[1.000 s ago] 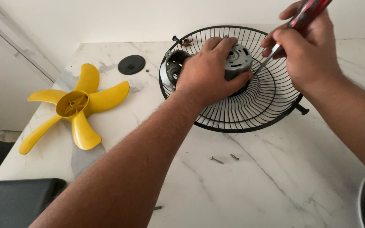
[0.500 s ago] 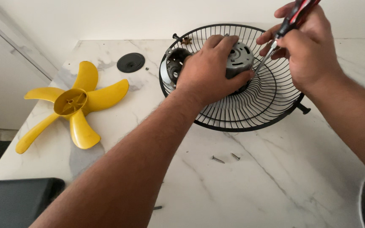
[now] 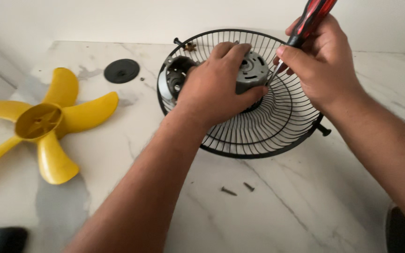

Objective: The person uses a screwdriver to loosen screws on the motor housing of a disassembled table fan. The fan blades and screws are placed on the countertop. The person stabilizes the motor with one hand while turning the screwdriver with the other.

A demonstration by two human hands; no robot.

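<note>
Spanning nearly the whole view, a white marble tabletop (image 3: 305, 206) with grey veins runs up to a pale wall at the back; its left edge falls away beside the yellow blades, and the near and right edges are out of frame. Bare marble lies open in the foreground, between the forearms and below the guard.

Next in size, a black wire fan guard (image 3: 277, 131) lies dished upward at the back centre, close to the wall, with a small black knob sticking out at its right rim. A yellow 5-blade fan propeller (image 3: 48, 126) lies flat at the left, well apart from the guard.

Inside the guard sits a grey fan motor (image 3: 254, 72). The left hand (image 3: 216, 89) is curled over it, fingers wrapped on top and thumb pressed to its near side. The right hand (image 3: 322, 61) is closed around a red and black screwdriver (image 3: 305, 23), whose shaft angles down to the motor's right side.

A round black cap (image 3: 122, 70) lies behind the propeller. 2 small screws (image 3: 237, 189) lie on the marble just in front of the guard.
</note>
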